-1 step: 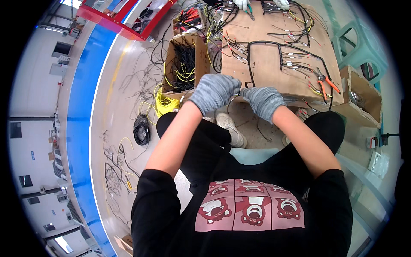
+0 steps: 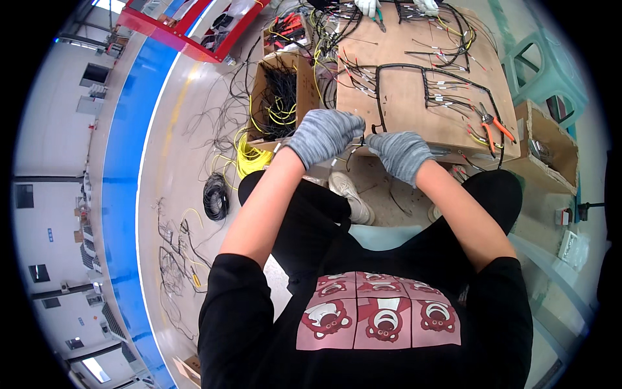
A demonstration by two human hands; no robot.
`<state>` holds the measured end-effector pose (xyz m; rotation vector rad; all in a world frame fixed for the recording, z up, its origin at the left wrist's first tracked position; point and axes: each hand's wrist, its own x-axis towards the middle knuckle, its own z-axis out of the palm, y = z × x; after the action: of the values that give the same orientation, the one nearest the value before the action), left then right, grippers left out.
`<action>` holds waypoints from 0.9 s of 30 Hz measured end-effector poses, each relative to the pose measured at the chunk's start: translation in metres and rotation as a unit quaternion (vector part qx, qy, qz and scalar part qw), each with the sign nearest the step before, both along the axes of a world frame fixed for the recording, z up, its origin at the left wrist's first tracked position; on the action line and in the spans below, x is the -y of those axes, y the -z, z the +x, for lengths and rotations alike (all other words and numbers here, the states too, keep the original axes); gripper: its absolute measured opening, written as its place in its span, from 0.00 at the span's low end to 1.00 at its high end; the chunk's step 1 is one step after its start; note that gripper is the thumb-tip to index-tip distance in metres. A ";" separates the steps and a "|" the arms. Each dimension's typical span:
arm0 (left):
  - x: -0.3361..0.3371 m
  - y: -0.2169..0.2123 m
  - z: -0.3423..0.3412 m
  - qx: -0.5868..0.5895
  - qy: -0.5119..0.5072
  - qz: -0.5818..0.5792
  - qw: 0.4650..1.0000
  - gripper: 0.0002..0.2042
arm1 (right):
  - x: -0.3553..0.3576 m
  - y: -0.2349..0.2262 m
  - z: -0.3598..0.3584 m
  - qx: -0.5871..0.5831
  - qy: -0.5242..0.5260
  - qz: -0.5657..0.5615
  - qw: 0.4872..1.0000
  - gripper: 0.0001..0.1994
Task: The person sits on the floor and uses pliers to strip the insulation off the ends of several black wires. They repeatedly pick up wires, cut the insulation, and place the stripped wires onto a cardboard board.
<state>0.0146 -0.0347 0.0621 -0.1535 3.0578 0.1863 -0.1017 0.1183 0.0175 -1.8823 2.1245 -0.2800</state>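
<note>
Both my hands wear grey knit gloves and meet at the near left edge of a wooden board (image 2: pixel 402 117). My left hand (image 2: pixel 327 137) is closed, thumb and fingers pinched on a dark bit of the wire harness. Close beside it, my right hand (image 2: pixel 402 155) is also closed, pinching the same dark strand; the fingers hide most of it. A black wire harness (image 2: pixel 378 97) lies on the board, its taped trunk running down to my fingertips and its branches ending in labelled leads. Loose wire ends hang below my hands. Cutters with orange handles (image 2: pixel 488 123) lie on the board's right side.
A cardboard box of black and yellow wires (image 2: pixel 304 91) stands left of the board. Yellow (image 2: pixel 251 159) and black wire coils (image 2: pixel 216 196) lie on the floor. To the right are another box (image 2: pixel 551 155) and a green stool (image 2: pixel 551 71). A co-worker's gloved hands hold green-handled pliers (image 2: pixel 380 24).
</note>
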 end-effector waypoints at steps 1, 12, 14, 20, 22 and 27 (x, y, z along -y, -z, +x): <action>0.013 0.009 -0.001 -0.038 0.015 0.061 0.997 0.11 | -0.001 0.003 -0.004 0.013 -0.014 -0.019 1.000 0.11; -0.042 0.058 0.017 -0.066 -0.137 0.216 0.965 0.13 | -0.006 -0.015 -0.014 0.154 0.132 0.029 0.979 0.16; -0.047 0.043 0.012 -0.021 -0.121 0.129 0.984 0.14 | -0.004 -0.005 -0.015 0.132 0.098 -0.001 0.986 0.19; -0.046 0.008 0.001 0.050 -0.052 -0.028 0.997 0.13 | -0.004 0.007 -0.014 0.066 0.068 0.001 0.995 0.19; -0.037 0.000 -0.003 0.044 -0.062 -0.021 0.997 0.13 | -0.001 -0.006 -0.013 0.039 0.082 0.063 0.994 0.18; 0.014 0.006 -0.014 0.001 -0.061 0.163 0.985 0.13 | -0.002 -0.001 -0.010 0.053 0.065 0.029 0.996 0.16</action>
<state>0.0008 -0.0486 0.0561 -0.3182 2.9613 0.6878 -0.1119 0.1204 0.0183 -1.6624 2.1637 -0.3356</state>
